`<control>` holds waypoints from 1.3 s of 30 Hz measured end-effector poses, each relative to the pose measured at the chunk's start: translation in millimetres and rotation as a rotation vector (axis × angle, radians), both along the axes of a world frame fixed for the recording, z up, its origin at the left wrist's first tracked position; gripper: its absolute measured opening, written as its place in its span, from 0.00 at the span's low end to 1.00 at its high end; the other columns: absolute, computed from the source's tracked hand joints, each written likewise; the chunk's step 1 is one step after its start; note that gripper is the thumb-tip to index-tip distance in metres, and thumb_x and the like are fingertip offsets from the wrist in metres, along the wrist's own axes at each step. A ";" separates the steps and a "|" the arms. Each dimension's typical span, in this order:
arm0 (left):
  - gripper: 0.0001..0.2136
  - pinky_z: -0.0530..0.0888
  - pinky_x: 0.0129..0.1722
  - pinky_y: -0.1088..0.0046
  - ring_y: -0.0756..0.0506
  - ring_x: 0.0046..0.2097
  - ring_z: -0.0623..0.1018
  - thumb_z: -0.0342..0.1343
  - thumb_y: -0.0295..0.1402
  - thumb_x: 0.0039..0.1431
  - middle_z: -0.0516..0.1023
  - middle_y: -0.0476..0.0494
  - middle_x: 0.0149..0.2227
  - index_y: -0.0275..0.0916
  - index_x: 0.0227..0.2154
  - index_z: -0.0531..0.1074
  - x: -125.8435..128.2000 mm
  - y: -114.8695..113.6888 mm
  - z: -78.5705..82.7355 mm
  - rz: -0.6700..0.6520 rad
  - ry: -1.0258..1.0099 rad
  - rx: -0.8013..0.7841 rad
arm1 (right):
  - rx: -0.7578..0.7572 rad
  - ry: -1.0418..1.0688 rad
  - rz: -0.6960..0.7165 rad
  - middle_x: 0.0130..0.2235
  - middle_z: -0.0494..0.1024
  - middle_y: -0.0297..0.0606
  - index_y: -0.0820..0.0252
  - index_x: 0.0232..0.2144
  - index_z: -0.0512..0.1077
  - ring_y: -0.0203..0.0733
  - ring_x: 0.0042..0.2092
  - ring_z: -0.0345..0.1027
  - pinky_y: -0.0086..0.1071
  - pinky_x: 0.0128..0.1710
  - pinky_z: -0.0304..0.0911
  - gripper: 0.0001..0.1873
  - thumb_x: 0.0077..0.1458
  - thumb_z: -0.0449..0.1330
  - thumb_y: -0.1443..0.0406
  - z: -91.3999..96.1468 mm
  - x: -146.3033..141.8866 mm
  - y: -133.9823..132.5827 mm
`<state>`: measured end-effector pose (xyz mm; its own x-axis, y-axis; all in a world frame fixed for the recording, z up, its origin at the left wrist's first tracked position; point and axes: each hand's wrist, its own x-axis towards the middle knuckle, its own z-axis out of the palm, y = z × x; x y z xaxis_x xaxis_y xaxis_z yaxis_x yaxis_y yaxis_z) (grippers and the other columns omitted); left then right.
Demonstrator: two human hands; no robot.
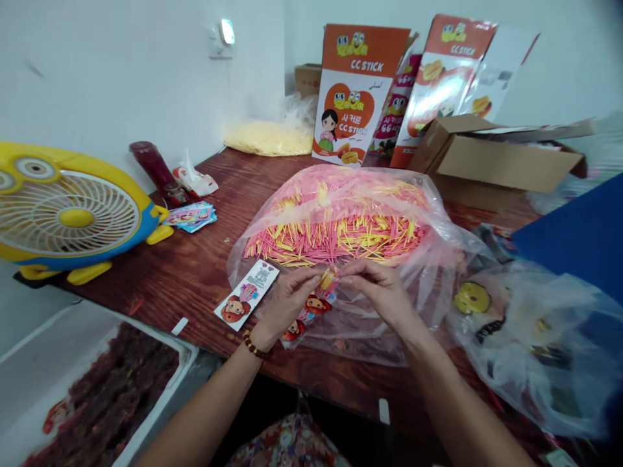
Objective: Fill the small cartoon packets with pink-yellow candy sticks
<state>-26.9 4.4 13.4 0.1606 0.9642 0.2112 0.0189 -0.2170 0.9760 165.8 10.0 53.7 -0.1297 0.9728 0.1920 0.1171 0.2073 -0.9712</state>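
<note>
Between my two hands is a small clear printed packet [329, 279] with yellow and pink pieces showing at its top. My left hand [288, 297] pinches the packet's left edge, and my right hand [377, 288] pinches its upper right side. Below the fingers, red-haired cartoon figures show on printed packaging [311, 310]; I cannot tell whether it is all one piece. Just beyond my hands lies a large clear plastic bag [440, 224], spread open under and over a heap of thin pink and yellow sticks [335, 233]. A white printed card [247, 293] rests left of my left hand.
A yellow-and-blue fan [78, 214] stands at the left, near printed packets [192, 216], a dark red bottle [153, 165] and tissues [195, 178]. CC Stick boxes [360, 94] and an opened carton [501, 162] stand behind. A white tub [29, 337] holds dark red material; a plastic bag [540, 344] lies right.
</note>
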 end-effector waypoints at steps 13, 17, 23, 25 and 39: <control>0.10 0.74 0.45 0.68 0.44 0.43 0.79 0.59 0.37 0.59 0.83 0.42 0.41 0.38 0.38 0.81 0.9 0.0 -3.2 0.083 -0.159 -0.134 | -0.179 0.154 -0.005 0.23 0.76 0.32 0.57 0.23 0.75 0.37 0.26 0.68 0.32 0.27 0.63 0.09 0.44 0.69 0.59 -9.0 -7.6 16.7; 0.14 0.74 0.41 0.70 0.46 0.38 0.79 0.66 0.38 0.51 0.83 0.44 0.38 0.37 0.39 0.80 -4.2 1.4 -6.4 -0.067 -0.314 -0.384 | -0.246 0.212 -0.037 0.21 0.73 0.29 0.57 0.21 0.73 0.34 0.23 0.64 0.30 0.23 0.63 0.13 0.41 0.71 0.57 -18.5 -9.9 21.4; 0.14 0.70 0.33 0.75 0.52 0.30 0.74 0.70 0.37 0.44 0.79 0.49 0.31 0.35 0.33 0.78 -10.9 -2.5 -8.7 -0.138 -0.276 -0.508 | -0.283 0.227 0.012 0.25 0.77 0.32 0.57 0.25 0.73 0.38 0.27 0.71 0.31 0.26 0.67 0.13 0.43 0.70 0.57 -26.9 -13.9 18.8; 0.14 0.69 0.32 0.76 0.52 0.29 0.72 0.70 0.37 0.45 0.77 0.50 0.29 0.35 0.32 0.77 -12.8 -2.1 -12.9 -0.107 -0.249 -0.471 | -0.309 0.247 0.057 0.28 0.78 0.32 0.56 0.29 0.74 0.39 0.29 0.73 0.30 0.26 0.68 0.13 0.43 0.70 0.57 -29.4 -14.8 18.1; 0.14 0.71 0.31 0.74 0.50 0.29 0.74 0.70 0.38 0.44 0.78 0.49 0.28 0.34 0.30 0.77 -29.0 2.7 -18.5 -0.111 -0.106 -0.444 | -0.255 0.057 0.105 0.21 0.73 0.28 0.58 0.24 0.70 0.32 0.22 0.65 0.26 0.22 0.62 0.12 0.46 0.66 0.57 -40.9 -31.2 27.8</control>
